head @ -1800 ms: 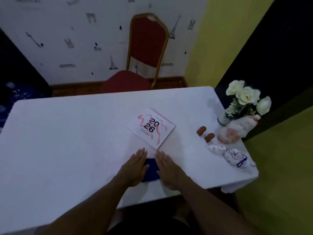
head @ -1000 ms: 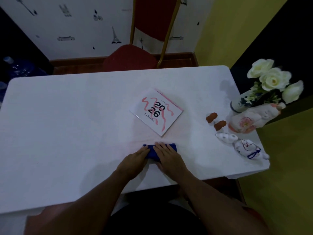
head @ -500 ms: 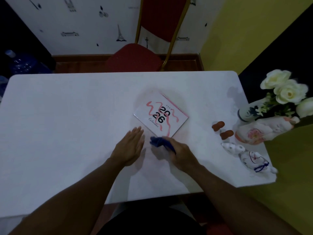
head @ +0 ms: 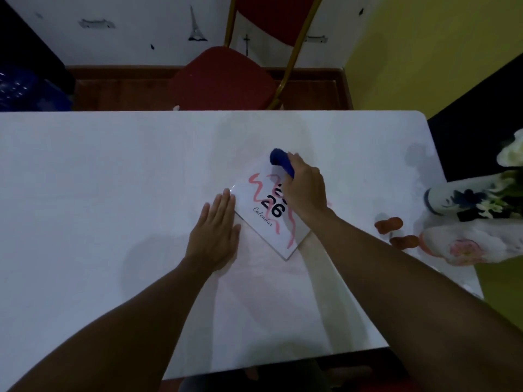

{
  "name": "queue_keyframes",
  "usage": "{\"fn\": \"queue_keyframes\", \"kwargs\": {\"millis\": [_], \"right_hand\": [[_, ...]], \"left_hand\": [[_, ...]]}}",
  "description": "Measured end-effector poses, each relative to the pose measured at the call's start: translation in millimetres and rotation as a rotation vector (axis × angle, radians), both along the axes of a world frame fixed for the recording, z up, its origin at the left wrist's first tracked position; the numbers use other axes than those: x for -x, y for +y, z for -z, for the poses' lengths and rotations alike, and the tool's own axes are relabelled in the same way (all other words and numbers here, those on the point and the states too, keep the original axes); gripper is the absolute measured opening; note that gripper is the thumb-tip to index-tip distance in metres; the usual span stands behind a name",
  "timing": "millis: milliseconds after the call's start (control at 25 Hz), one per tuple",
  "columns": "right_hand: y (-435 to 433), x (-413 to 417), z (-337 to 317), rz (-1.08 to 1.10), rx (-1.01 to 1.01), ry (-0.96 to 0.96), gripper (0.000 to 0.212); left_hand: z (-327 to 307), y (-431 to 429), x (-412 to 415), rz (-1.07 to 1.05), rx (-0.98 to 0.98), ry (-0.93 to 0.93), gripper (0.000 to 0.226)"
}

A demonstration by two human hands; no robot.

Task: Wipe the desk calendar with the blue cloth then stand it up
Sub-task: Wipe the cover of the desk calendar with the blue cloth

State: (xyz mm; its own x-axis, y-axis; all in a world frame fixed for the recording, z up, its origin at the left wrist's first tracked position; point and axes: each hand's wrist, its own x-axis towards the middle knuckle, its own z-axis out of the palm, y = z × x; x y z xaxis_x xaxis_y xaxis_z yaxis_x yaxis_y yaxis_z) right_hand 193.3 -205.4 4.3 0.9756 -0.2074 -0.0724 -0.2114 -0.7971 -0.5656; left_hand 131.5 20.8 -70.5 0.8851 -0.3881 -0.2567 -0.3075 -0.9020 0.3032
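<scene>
The desk calendar (head: 264, 219), white with pink squiggles and "26 Calendar" in black, lies flat and turned diagonally on the white table (head: 99, 193). My right hand (head: 304, 190) is shut on the bunched blue cloth (head: 280, 161) and presses it on the calendar's far corner, covering part of the cover. My left hand (head: 216, 230) lies flat with fingers together on the table, its fingertips touching the calendar's left corner.
At the table's right edge stand a blue-and-white vase with white flowers (head: 464, 199), a white-and-pink ceramic figure (head: 469, 246) and two small brown pieces (head: 389, 224). A red chair (head: 223, 77) stands beyond the far edge.
My right hand has lifted the blue cloth off the table and carried it forward onto the calendar's far corner. My left hand slid forward to the calendar's left corner.
</scene>
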Motion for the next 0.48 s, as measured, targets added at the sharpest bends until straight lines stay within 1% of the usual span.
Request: {"fn": "queue_keyframes", "kwargs": {"millis": [80,160,320,400,480], "right_hand": [[10.8,-7.0,17.8,-0.060,0.060,0.063,0.046],[22.3,-6.2,33.8,-0.150,0.102,0.108,0.052],[36.3,-4.7,51.4,-0.321,0.289,0.062,0.058],[39.9,-5.3,54.2,-0.364,0.319,0.058,0.060],[40.5,-1.9,58.8,-0.416,0.298,0.051,0.063]], "left_hand": [[10.6,0.4,2.5,-0.023,0.022,-0.037,0.071],[18.2,0.0,4.5,-0.035,0.023,-0.076,0.070],[28.9,-0.9,6.2,-0.041,0.014,-0.137,0.069],[33.0,-1.0,6.5,-0.046,0.015,-0.155,0.069],[36.0,-1.3,6.8,-0.049,0.013,-0.167,0.070]]}}
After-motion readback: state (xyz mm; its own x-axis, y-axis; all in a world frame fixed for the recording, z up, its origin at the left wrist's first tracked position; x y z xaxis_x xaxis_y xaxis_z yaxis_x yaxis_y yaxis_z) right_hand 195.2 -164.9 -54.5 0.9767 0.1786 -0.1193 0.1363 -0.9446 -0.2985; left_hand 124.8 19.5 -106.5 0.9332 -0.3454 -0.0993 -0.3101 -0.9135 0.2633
